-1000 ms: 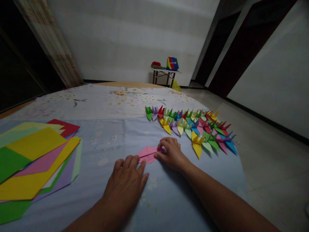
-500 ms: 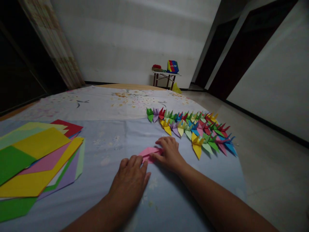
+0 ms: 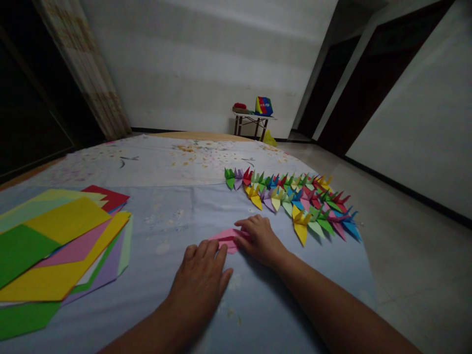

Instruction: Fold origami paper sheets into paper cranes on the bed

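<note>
A small piece of folded pink origami paper (image 3: 229,238) lies on the blue tablecloth between my hands. My left hand (image 3: 202,275) rests palm down with fingers stretched out, the fingertips on the paper's left end. From the right, my right hand (image 3: 260,240) takes the paper's other end, thumb on the near side and fingers on the far side. Part of the paper's right end is hidden under those fingers. Rows of folded paper cranes stand at the right, among them a yellow crane (image 3: 301,223) close to my right hand.
Loose sheets of coloured paper, with a yellow sheet (image 3: 77,219) near the top, overlap at the left. The tablecloth (image 3: 158,275) covers a round table. Behind it, a small folding table (image 3: 254,117) by the wall holds a colourful box (image 3: 264,105).
The view has tilted slightly, so everything sits a little lower. Both hands stay at the pink paper; my right fingers have shifted slightly along its far edge.
</note>
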Available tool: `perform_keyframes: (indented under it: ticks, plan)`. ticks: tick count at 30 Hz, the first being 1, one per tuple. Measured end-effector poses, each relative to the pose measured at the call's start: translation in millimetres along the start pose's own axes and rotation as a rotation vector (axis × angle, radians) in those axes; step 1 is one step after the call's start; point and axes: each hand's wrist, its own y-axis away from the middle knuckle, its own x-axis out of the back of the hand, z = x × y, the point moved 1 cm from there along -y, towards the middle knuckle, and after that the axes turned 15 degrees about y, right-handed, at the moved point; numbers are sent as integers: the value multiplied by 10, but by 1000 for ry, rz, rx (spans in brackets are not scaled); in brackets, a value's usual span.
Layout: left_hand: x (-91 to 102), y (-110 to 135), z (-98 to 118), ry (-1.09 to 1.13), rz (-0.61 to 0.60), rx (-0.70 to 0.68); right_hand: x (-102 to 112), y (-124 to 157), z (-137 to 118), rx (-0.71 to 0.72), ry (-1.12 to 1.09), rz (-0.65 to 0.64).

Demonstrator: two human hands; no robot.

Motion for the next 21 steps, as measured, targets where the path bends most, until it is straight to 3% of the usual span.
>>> perform_keyframes:
  ticks: [5, 10, 14, 21]
  plan:
    - [87, -20, 28, 58, -3, -25, 150, 51, -24, -10, -16, -66]
    - [49, -38, -92, 163, 25, -61, 255, 75, -32, 113, -294, -230]
    - [-40, -105, -288, 197, 64, -135, 189, 41, 125, 3, -193, -32]
    - [-41, -218, -487, 181, 213, -144, -1, -8, 134, 287, -98, 73]
